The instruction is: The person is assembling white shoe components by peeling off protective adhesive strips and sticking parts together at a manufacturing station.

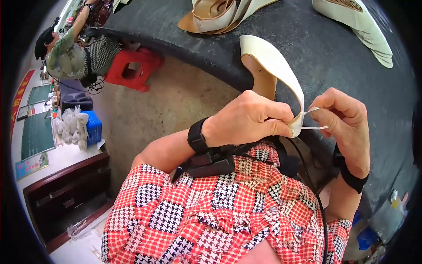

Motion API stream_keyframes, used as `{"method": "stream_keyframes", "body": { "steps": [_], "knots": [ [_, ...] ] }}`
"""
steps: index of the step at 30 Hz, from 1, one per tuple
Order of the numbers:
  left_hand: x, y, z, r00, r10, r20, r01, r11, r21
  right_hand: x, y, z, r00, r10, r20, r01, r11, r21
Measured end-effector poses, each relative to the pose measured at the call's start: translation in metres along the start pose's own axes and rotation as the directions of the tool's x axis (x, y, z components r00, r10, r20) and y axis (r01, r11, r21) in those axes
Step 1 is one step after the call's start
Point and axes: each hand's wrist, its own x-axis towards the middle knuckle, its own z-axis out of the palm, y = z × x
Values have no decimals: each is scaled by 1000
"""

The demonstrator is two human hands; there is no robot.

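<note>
A curved white shoe upper with a tan inner lining stands at the near edge of the dark table. My left hand is closed, with thumb and fingers pinching the upper's narrow lower end. Thin white strips run from that end toward my right hand. The right thumb and fingers are pressed together at the strips, close to the left fingertips. Whether it is one looped strip or two separate ones, I cannot tell.
More white uppers with tan linings lie stacked on the dark table, one group at the far middle, another far right. At left are a red stool, another person and a blue crate. A black cable hangs near my right arm.
</note>
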Motion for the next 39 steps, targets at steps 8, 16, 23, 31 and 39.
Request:
{"method": "stream_keyframes", "body": {
  "steps": [8,16,23,31,39],
  "knots": [
    [8,-3,-6,983,-156,95,156,988,5,-5,-8,-1,995,59,-83,-53,996,67],
    [18,-15,-15,952,295,-79,-278,945,174,-27,-7,37,917,280,-284,-221,949,224],
    [27,-24,-23,900,435,18,-426,872,239,-33,-15,63,862,215,-459,-132,969,207],
    [29,-28,-22,906,422,21,-418,889,190,-26,7,107,579,-589,-564,1,692,-722],
    [26,-27,-25,944,328,-40,-312,925,219,-29,-5,104,789,357,-501,127,702,701]
  ]
}}
